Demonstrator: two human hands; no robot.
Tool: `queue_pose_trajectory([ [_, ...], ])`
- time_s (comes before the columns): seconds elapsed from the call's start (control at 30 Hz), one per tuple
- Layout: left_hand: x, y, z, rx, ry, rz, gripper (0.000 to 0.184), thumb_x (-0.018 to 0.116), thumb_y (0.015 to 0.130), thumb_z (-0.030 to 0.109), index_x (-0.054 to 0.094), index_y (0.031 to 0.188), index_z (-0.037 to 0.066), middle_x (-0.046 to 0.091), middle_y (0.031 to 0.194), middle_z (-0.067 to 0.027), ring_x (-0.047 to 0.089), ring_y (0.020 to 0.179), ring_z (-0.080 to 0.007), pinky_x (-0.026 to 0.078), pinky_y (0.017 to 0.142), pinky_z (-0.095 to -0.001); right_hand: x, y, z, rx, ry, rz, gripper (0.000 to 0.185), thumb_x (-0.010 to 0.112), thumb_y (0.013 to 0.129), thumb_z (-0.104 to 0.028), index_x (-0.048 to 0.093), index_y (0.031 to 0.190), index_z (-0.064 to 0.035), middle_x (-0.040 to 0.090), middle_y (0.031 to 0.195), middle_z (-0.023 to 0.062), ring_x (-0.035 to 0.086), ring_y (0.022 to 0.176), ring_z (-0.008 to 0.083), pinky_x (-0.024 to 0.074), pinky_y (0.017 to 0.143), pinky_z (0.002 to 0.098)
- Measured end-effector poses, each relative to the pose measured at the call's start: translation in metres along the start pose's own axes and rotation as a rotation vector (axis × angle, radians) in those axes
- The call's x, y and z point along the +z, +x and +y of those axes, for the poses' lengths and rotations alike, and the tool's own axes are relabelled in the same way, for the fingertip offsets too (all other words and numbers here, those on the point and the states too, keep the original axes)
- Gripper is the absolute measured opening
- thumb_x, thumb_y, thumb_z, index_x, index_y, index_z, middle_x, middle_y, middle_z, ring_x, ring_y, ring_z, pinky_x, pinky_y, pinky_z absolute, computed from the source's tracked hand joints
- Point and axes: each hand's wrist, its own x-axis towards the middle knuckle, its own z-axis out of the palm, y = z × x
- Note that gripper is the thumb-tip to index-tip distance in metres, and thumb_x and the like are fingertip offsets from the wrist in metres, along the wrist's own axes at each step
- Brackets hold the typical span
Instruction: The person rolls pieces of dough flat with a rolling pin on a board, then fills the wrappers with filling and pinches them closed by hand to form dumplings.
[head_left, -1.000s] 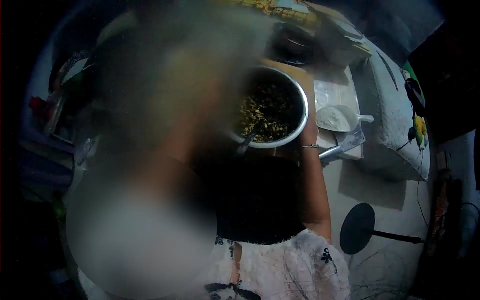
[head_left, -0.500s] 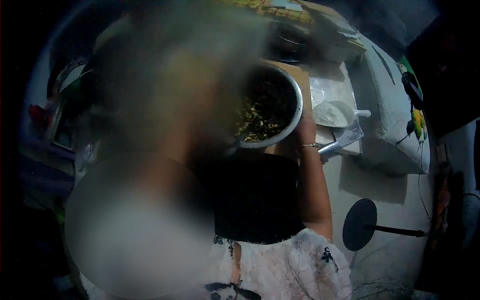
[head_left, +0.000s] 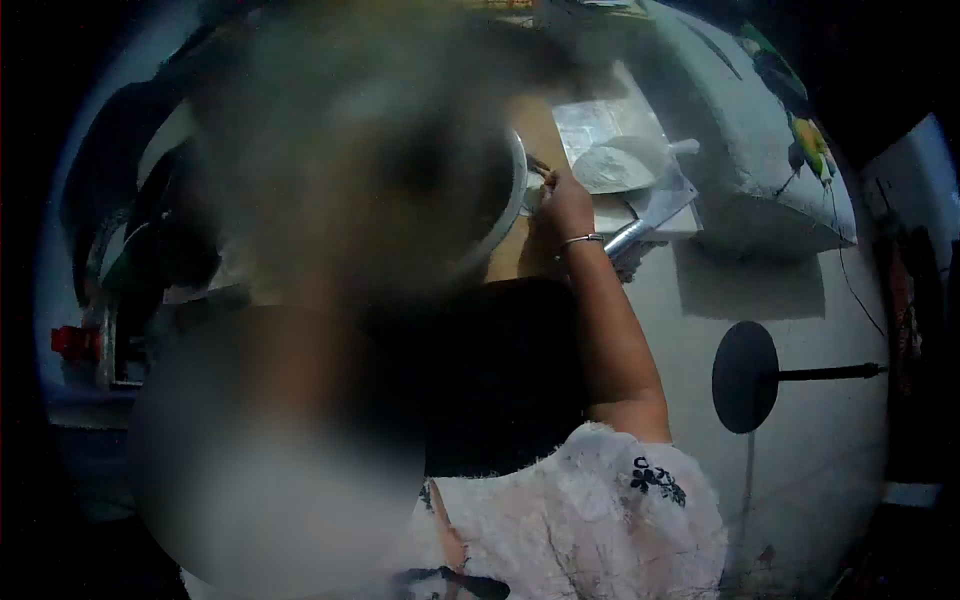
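Note:
My right hand [head_left: 567, 205], with a bangle [head_left: 580, 240] at the wrist, is just right of a large metal pot's rim [head_left: 519, 185]. Its fingers are closed around a small pale thing [head_left: 533, 196] that I cannot identify. A heavy blur covers most of the pot and hides what is in it. My left forearm [head_left: 300, 350] runs up into that same blur, so the left hand does not show. Beyond my right hand rests a white container of white powder [head_left: 608, 168] with a short handle.
Brown board [head_left: 510, 262] shows under the pot. A shiny roll [head_left: 627, 236] lies by my right wrist. To the right are a pale block-like ledge [head_left: 770, 190] and a dark round disc on a rod [head_left: 745, 377]. Something red [head_left: 75, 343] is at far left.
The view has shifted, and the blur now covers the pot's chopped contents. My right hand has left the pot's side and closed on a small pale thing beside it.

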Motion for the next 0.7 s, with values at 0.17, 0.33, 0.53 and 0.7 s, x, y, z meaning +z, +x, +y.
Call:
queue_pose_trajectory([
  [0.17, -0.002, 0.001, -0.008, -0.173, 0.091, 0.047, 0.025, 0.055, 0.083, 0.015, 0.064, 0.105, 0.007, 0.063, 0.109, -0.0105, 0.06, 0.1, -0.0257, 0.049, 0.085, -0.0429, -0.012, -0.004, -0.012, 0.074, 0.069, 0.072, 0.019, 0.066, 0.075, -0.015, 0.062, 0.091, -0.0051, 0.066, 0.087, 0.0169, 0.064, 0.083, 0.0337, 0.0508, 0.076, 0.0403],
  [0.33, 0.0, 0.02, 0.035, -0.285, 0.143, -0.005, 0.029, 0.052, 0.079, 0.01, 0.067, 0.104, 0.009, 0.063, 0.109, -0.0114, 0.06, 0.101, -0.0268, 0.049, 0.087, -0.0433, -0.021, 0.003, 0.003, 0.094, 0.237, 0.106, 0.021, 0.064, 0.076, -0.011, 0.064, 0.095, -0.0043, 0.069, 0.089, 0.0123, 0.067, 0.082, 0.0218, 0.052, 0.076, 0.0325],
  [0.53, 0.001, 0.025, 0.021, -0.047, 0.444, 0.004, 0.03, 0.053, 0.076, 0.009, 0.068, 0.102, 0.008, 0.064, 0.106, -0.013, 0.062, 0.097, -0.0283, 0.05, 0.086, -0.0439, -0.08, -0.005, -0.047, 0.019, 0.521, 0.234, 0.017, 0.059, 0.077, -0.004, 0.063, 0.092, 0.0, 0.067, 0.094, 0.0146, 0.065, 0.086, 0.0253, 0.0511, 0.078, 0.0337],
  [0.7, 0.012, 0.057, 0.084, -0.08, 0.623, -0.009, 0.042, 0.075, 0.077, 0.019, 0.061, 0.114, 0.006, 0.061, 0.113, -0.0122, 0.056, 0.112, -0.0286, 0.046, 0.095, -0.0417, -0.1, 0.0, -0.097, -0.203, 0.683, 0.063, 0.017, 0.062, 0.079, -0.001, 0.063, 0.096, -0.0008, 0.066, 0.095, 0.0101, 0.065, 0.085, 0.0202, 0.0515, 0.077, 0.0312],
])
